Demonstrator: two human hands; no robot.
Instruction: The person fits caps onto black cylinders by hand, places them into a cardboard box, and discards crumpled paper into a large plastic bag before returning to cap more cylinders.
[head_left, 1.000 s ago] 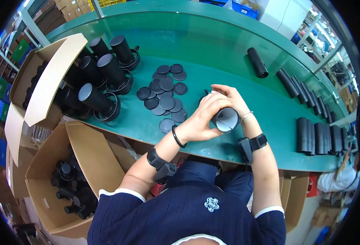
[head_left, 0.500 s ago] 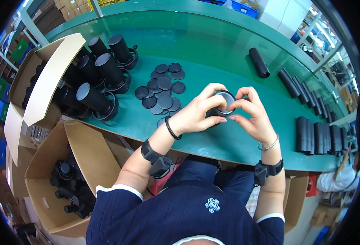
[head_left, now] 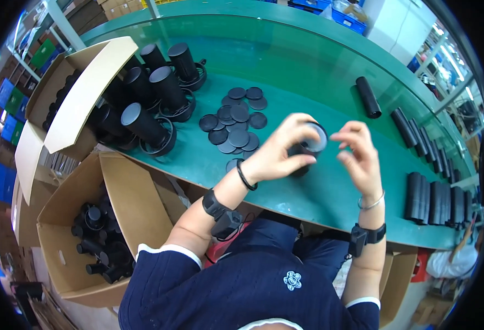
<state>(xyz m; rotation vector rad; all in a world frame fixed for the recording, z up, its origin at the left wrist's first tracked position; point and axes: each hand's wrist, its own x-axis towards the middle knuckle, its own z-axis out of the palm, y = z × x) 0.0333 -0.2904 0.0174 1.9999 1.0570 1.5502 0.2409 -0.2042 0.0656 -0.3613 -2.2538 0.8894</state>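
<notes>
My left hand [head_left: 282,149] is wrapped round a short black tube [head_left: 320,142]. Its open end faces up and shows a dark rim with a grey inside, partly covered by my fingers. Just right of the tube, my right hand [head_left: 361,159] is raised and off it, with fingers apart and slightly blurred. Loose flat black discs [head_left: 238,137] lie in a heap on the green table, to the left of my left hand. Whether a disc sits within the tube's end I cannot tell.
Black cylinders [head_left: 167,88] stand in ring-shaped holders at the left, beside an open carton [head_left: 90,91]. A lower carton [head_left: 143,201] holds black parts. Black tubes [head_left: 368,98] lie at the right on the green table [head_left: 308,77]. Someone in white [head_left: 445,264] is at far right.
My right hand has come away from the tube's end and moved right, its fingers spreading. My left hand still grips the tube, now a little more tilted. The whole view has shifted slightly.
</notes>
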